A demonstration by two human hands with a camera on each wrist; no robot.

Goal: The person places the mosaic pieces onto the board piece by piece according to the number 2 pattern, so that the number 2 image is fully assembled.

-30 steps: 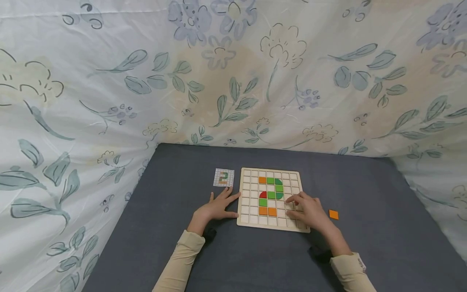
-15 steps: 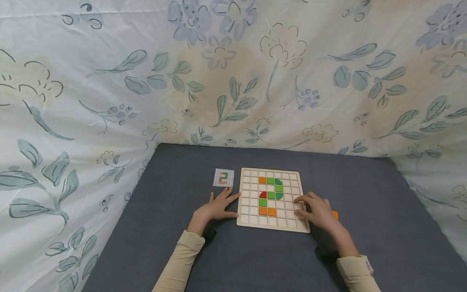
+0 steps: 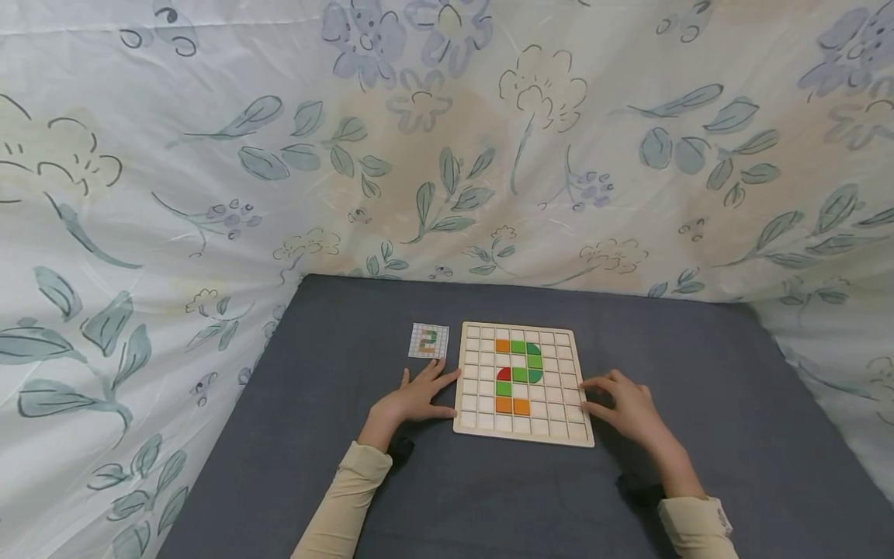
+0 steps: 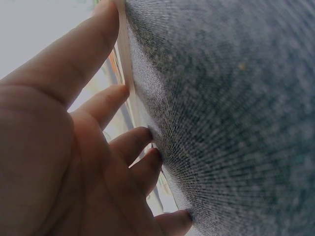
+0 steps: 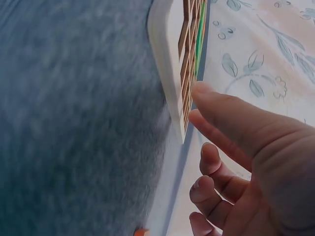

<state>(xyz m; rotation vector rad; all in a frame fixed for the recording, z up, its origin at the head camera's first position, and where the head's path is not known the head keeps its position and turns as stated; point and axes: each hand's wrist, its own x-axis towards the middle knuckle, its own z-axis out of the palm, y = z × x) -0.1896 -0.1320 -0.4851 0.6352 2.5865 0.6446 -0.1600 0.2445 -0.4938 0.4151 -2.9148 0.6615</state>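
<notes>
A square wooden grid board (image 3: 482, 423) lies on the dark cloth, with several orange, green and red tiles (image 3: 519, 375) set in its cells in a shape like a 2. My left hand (image 3: 412, 397) is spread flat beside it, thumb and index fingertips touching the board's left edge. At the right edge, my right hand (image 3: 628, 405) hovers with thumb and index finger apart and nothing between them. Its other fingers curl loosely in the right wrist view. A loose orange tile (image 5: 141, 232) shows at the bottom of that view; the hand hides it in the head view.
A small paper card (image 3: 428, 341) with a printed coloured 2 on a grid lies left of the board, just beyond the left fingertips. Dark cloth (image 3: 705, 373) covers the table. A floral curtain (image 3: 447, 225) hangs behind and on both sides.
My right hand has moved rightward from over the board's right cells to its right edge, and now covers the loose orange tile. The left hand and the tiles on the board stay put.
</notes>
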